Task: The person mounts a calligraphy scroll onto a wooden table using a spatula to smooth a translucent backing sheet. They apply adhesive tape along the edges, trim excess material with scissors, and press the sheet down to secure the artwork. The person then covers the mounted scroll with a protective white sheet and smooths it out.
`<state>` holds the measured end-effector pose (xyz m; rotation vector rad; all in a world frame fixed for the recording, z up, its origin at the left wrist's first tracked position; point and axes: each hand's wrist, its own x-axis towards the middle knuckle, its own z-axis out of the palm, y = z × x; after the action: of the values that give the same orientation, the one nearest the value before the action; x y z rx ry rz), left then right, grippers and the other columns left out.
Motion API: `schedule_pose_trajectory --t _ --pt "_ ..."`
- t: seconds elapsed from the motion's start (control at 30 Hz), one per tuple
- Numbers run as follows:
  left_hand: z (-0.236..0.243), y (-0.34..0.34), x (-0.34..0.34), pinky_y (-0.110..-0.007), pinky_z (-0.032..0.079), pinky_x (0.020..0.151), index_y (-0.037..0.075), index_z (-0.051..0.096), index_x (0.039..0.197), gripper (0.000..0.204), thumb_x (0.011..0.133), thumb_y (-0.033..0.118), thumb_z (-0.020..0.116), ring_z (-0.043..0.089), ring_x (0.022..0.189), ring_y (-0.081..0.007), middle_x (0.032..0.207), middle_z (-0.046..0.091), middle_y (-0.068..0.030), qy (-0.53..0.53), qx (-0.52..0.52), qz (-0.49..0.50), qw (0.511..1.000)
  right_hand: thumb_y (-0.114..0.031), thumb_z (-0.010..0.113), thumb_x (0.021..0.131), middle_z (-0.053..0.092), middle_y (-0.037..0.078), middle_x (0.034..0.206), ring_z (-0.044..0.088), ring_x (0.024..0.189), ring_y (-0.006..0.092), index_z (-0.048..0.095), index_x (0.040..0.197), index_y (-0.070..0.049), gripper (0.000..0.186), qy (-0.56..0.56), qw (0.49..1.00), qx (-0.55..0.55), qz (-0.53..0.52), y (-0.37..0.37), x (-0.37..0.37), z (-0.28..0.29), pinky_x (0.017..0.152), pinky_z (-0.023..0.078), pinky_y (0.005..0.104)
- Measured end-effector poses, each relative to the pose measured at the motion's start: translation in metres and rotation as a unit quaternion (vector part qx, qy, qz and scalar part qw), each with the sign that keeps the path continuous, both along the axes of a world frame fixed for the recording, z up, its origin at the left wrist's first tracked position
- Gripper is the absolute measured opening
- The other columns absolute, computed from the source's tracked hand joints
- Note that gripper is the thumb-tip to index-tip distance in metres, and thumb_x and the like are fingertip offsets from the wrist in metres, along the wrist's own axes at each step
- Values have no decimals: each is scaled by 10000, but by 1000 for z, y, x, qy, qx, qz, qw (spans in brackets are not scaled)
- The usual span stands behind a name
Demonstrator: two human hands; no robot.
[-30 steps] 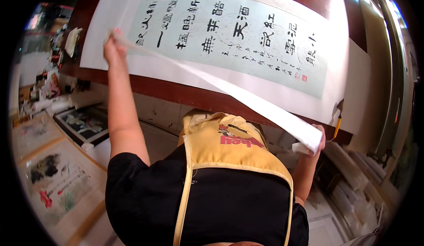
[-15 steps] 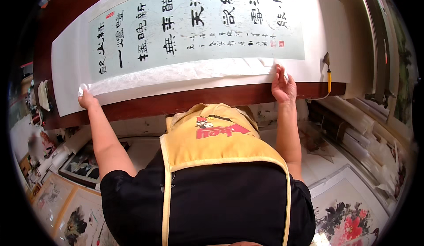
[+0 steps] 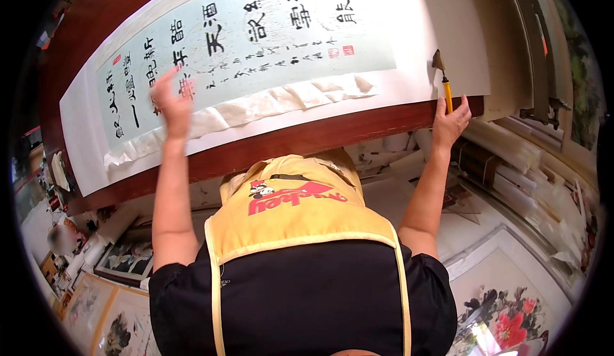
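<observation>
My left hand (image 3: 171, 107), smeared by motion, is above the calligraphy sheet (image 3: 236, 68), fingers loosely apart and nothing seen in them. Bold black characters and small red seals mark this pale blue-green sheet. A wrinkled white strip of thin material (image 3: 243, 110) lies along its near edge, its right end creased. At the right, my right hand (image 3: 451, 124) has thumb and fingers apart on either side of the handle end of a yellow-handled tool (image 3: 447, 87) with a dark triangular head. Whether the fingers touch the handle is unclear.
A larger white backing sheet (image 3: 422, 78) lies under the calligraphy on a dark red table (image 3: 256, 142). Rolled papers (image 3: 505, 142) are stacked below the table at right. Flower paintings (image 3: 505, 311) stand lower right and lower left. A metal-edged structure (image 3: 531, 43) borders the right.
Both hands have let go of the white strip, which now lies down and wrinkled. The left hand moved right and up over the sheet; the right hand moved to the yellow-handled tool. The view shifted.
</observation>
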<state>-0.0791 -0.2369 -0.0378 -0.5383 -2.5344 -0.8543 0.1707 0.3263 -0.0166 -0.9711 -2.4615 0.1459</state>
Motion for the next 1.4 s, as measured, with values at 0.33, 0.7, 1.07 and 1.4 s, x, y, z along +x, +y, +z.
schedule_pose_trajectory --t 0.33,0.7,1.07,1.4 --pt "-9 315 66 -421 344 978 193 665 1070 273 816 114 726 480 1110 -272 1136 545 -32 -177 -118 -283 935 -342 632 975 631 198 1126 612 1002 418 540 1192 -19 400 -101 982 -120 103 66 -13 -30 854 517 478" --pt "-4 349 75 -421 417 850 69 598 890 197 947 255 622 549 873 -290 817 607 -87 -363 4 -257 896 -251 612 1025 627 47 957 694 837 135 576 1098 -32 234 95 651 -748 89 20 -40 13 667 579 235" --pt "5 348 85 -417 427 803 84 597 871 243 910 305 692 584 827 -287 801 626 -67 -274 18 -253 928 -199 806 842 688 37 838 600 716 124 592 887 -23 281 39 795 -595 111 -38 -75 -5 684 507 294" --pt "-12 290 86 -407 332 860 161 603 819 184 881 299 708 535 865 -226 785 640 24 -207 -113 -136 962 -263 796 806 704 77 765 662 689 245 605 845 -46 292 -12 922 -381 63 -33 -91 -32 695 528 369"
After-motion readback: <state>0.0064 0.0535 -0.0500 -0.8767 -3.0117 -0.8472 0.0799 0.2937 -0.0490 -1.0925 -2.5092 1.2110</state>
